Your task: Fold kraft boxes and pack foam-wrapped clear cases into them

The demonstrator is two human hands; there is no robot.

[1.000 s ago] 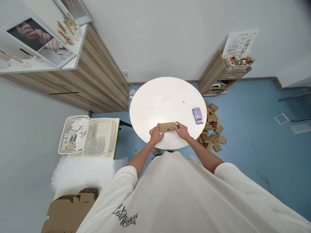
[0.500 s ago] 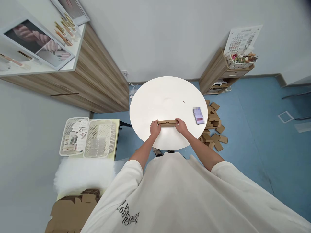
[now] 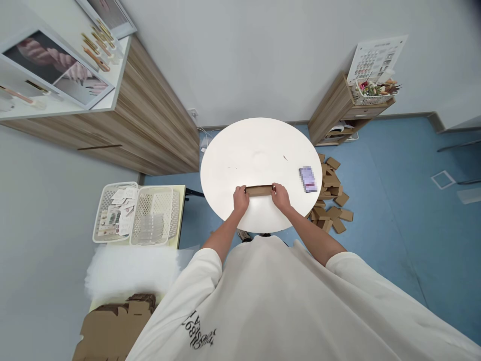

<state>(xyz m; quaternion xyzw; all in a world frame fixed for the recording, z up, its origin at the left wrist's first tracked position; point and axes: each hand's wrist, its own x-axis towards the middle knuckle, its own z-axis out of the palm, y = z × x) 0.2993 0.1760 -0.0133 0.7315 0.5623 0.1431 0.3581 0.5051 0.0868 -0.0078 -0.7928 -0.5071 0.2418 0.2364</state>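
A small brown cardboard box (image 3: 259, 191) is at the near side of the round white table (image 3: 259, 145), its long side toward me. My left hand (image 3: 241, 198) grips its left end, and my right hand (image 3: 280, 196) grips the right end. The fingers of both hands are bent round the box's ends. A dark line runs along its top edge. Whether the box rests on the table or is held just above it, I cannot tell. A pixelated purple item (image 3: 308, 179) lies on the table to the right of my right hand.
Folded cardboard boxes (image 3: 332, 200) are heaped on the floor right of the table. At left, a side table bears two white baskets (image 3: 152, 215), white filmy packing material (image 3: 131, 271) and flat cardboard (image 3: 112, 326). A wooden cabinet (image 3: 158, 110) and a small shelf (image 3: 330, 110) stand by the wall.
The box has tipped slightly in my hands: its notched top flap no longer shows, and a dark line and plain front side face me. Both hands keep their hold in nearly the same place.
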